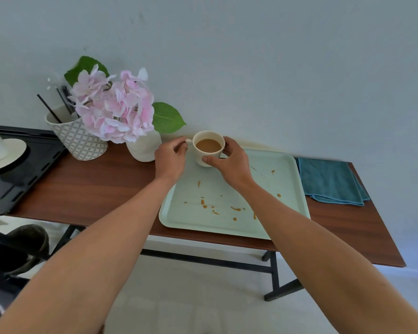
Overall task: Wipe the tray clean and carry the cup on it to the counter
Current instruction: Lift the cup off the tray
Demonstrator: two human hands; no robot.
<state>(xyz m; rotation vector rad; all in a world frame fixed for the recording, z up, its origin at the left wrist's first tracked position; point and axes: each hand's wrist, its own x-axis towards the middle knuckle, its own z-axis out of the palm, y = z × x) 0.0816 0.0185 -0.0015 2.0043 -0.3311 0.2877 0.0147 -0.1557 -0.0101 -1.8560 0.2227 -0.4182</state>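
Observation:
A cream cup [206, 154] filled with light brown coffee sits at the far left corner of a pale green tray [282, 189]. Several brown drips and smears mark the tray's surface, mostly toward its front. My left hand [170, 160] pinches the cup's handle on the left side. My right hand [229, 162] wraps around the cup's right side, thumb pressed on its front wall. A folded teal cloth [331, 180] lies on the table just right of the tray, touched by neither hand.
The tray rests on a narrow wooden table [94, 189] against a white wall. A white vase of pink flowers [143, 147] stands just left of the cup, beside a patterned pot of black straws [76, 138]. A black tray [17, 174] with a cup and saucer [0, 150] sits far left.

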